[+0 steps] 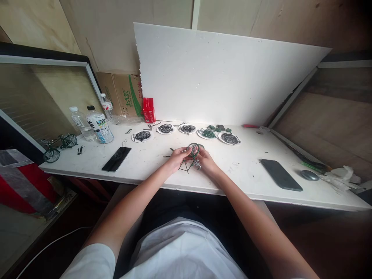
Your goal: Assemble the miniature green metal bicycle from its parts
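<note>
Between my two hands, just above the table's front part, is a small green model bicycle [187,166], partly built, with a spoked wheel [193,150] turned up toward me. My left hand [179,158] has its thumb and fingers closed on the wheel side. On the other side, my right hand [205,159] is closed on the model too, its fingertips partly hidden behind the wheel. A thin frame part and a small silvery piece hang below the fingers. Some small dark parts [171,149] lie by my left hand.
Behind my hands, several white plates [141,135] hold small dark and green parts. Finished-looking model bicycles [59,147] stand at the far left, near bottles [100,126]. One phone [116,159] lies left; a dark phone-like slab [281,175] and a mouse [309,175] lie right. A white board [221,77] stands behind.
</note>
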The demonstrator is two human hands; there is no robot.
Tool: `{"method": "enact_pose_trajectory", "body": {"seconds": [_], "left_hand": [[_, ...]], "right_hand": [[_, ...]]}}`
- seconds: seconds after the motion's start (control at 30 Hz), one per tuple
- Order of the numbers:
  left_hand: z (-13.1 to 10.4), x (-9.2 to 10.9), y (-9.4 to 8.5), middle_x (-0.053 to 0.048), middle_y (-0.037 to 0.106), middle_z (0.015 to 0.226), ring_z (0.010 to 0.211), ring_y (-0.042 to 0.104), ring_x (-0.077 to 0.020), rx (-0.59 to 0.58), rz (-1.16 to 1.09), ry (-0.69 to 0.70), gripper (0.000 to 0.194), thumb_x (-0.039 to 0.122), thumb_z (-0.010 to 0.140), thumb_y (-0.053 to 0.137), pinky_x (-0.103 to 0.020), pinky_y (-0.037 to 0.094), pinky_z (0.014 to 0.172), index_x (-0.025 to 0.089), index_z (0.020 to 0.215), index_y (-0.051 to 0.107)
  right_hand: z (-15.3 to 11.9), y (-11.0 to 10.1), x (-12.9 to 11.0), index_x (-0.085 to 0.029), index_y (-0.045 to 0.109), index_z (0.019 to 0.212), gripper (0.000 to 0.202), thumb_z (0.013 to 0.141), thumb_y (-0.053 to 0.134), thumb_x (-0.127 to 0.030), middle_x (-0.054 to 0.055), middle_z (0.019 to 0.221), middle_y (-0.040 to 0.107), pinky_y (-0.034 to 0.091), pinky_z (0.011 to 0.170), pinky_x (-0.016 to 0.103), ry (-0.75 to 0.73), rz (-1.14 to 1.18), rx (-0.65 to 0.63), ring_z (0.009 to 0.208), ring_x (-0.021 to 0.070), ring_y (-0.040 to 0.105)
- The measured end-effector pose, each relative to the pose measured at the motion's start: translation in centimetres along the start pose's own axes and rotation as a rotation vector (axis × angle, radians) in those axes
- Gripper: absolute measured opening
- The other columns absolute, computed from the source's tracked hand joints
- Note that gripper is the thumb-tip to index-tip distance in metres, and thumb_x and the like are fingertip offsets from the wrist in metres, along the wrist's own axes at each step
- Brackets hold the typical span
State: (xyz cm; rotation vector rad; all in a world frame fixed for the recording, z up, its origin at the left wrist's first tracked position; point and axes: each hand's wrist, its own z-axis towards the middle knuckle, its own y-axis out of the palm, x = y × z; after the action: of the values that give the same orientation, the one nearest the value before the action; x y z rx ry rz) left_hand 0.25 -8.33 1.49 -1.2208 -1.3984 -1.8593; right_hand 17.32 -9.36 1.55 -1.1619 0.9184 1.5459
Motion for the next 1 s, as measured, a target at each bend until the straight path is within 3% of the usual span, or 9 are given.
{"method": "enact_pose_trajectory", "body": {"seconds": [0.27, 0.5, 0.77, 1.0], "left_hand": [[-0.13, 0.03, -0.05, -0.010, 0.079, 0.103, 0.085, 0.070, -0.0174, -0.035, 0.013, -0.017, 0.048, 0.043, 0.072, 0.100, -0.032, 0.053, 0.083, 0.014, 0.106, 0.081], [0.07, 0.00, -0.07, -0.009, 0.079, 0.098, 0.083, 0.069, -0.0165, 0.009, -0.008, 0.015, 0.051, 0.043, 0.067, 0.102, -0.030, 0.052, 0.082, 0.013, 0.103, 0.082], [-0.19, 0.03, 0.02, -0.010, 0.079, 0.102, 0.084, 0.070, -0.0177, -0.038, 0.028, -0.005, 0.049, 0.043, 0.071, 0.100, -0.032, 0.053, 0.084, 0.014, 0.106, 0.081], [-0.12, 0.23, 0.14, -0.008, 0.079, 0.097, 0.081, 0.069, -0.0170, -0.006, -0.016, 0.017, 0.046, 0.042, 0.070, 0.101, -0.032, 0.053, 0.082, 0.015, 0.102, 0.082]], "right_hand": [[-0.01, -0.05, 0.23, -0.024, 0.055, 0.079, 0.051, 0.094, 0.065, -0.072, 0.000, 0.073, 0.052, 0.043, 0.064, 0.033, 0.025, -0.086, 0.041, 0.068, 0.0178, 0.046], [-0.20, 0.22, -0.43, -0.025, 0.057, 0.096, 0.044, 0.092, 0.072, -0.066, 0.000, 0.087, 0.056, 0.045, 0.071, 0.032, -0.035, -0.032, 0.021, 0.076, 0.0173, 0.049], [0.27, -0.11, 0.45, -0.025, 0.054, 0.079, 0.057, 0.094, 0.060, -0.079, 0.000, 0.071, 0.052, 0.041, 0.062, 0.033, -0.011, -0.129, 0.046, 0.065, 0.0176, 0.045], [-0.22, 0.32, -0.50, -0.025, 0.058, 0.096, 0.038, 0.096, 0.071, -0.061, -0.002, 0.077, 0.053, 0.041, 0.065, 0.031, -0.004, 0.019, 0.007, 0.069, 0.0167, 0.047]]}}
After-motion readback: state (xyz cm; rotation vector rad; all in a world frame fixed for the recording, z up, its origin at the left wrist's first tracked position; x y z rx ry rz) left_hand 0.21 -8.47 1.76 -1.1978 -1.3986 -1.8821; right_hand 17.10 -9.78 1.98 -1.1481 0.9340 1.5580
